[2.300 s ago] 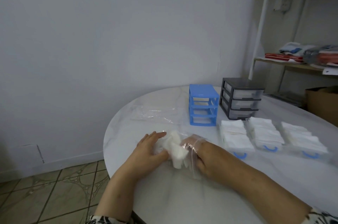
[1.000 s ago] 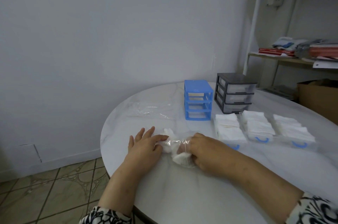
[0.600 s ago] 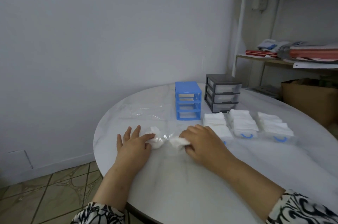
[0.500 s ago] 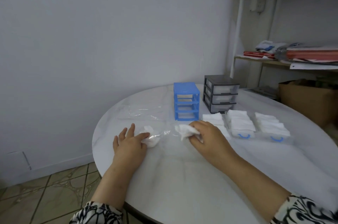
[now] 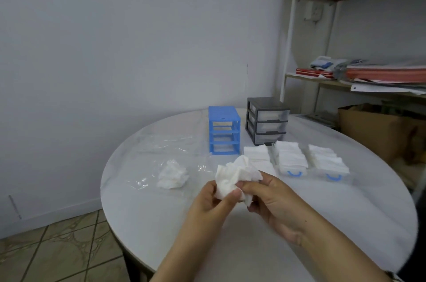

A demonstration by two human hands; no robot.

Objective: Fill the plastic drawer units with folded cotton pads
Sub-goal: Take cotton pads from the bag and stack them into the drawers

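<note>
Step in hand: folding. Both hands clamped on one crumpled cotton pad [image 5: 232, 178], held just above the surface at lower centre; left hand [image 5: 212, 203] pinches its left edge, right hand [image 5: 272, 198] grips the right.

Next move, my read: flatten and fold it square, then lay it in a drawer. Thin and floppy, so it needs both hands.

Three pulled-out drawers [image 5: 290, 159], right of centre, are stacked with folded pads. The blue drawer unit [image 5: 223, 133] stands empty-framed at centre; the grey drawer unit [image 5: 267, 120], just right of it, has its drawers in. More loose pads [image 5: 173, 174] sit in a clear bag [image 5: 143, 180], centre left.

Round white surface [image 5: 253, 247], plain wall behind, tiled floor lower left, cluttered shelf [image 5: 345, 83] and cardboard box [image 5: 378, 129] at right.
</note>
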